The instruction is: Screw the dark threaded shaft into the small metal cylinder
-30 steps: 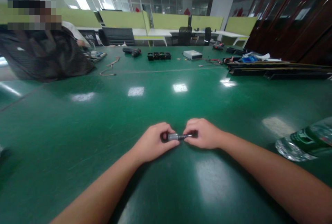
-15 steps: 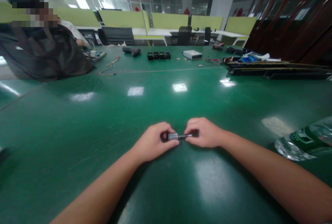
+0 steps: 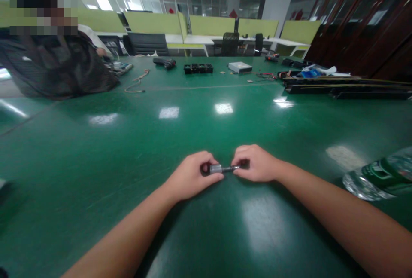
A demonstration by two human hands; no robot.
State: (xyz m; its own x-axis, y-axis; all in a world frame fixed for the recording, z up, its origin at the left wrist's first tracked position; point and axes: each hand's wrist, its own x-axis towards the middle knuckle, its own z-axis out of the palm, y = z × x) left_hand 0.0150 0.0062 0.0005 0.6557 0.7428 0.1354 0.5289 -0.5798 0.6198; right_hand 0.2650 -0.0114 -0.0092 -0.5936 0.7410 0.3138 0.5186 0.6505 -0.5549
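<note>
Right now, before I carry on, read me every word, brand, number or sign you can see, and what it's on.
No text is readable.
Green bottle label: pale marks, too blurred to read.
Red diamond sign at the back: too small to read.
Held silver-and-black item: no lettering discernible.

Dark bag (image 3: 64, 71) and plastic bottle (image 3: 383, 175)
</note>
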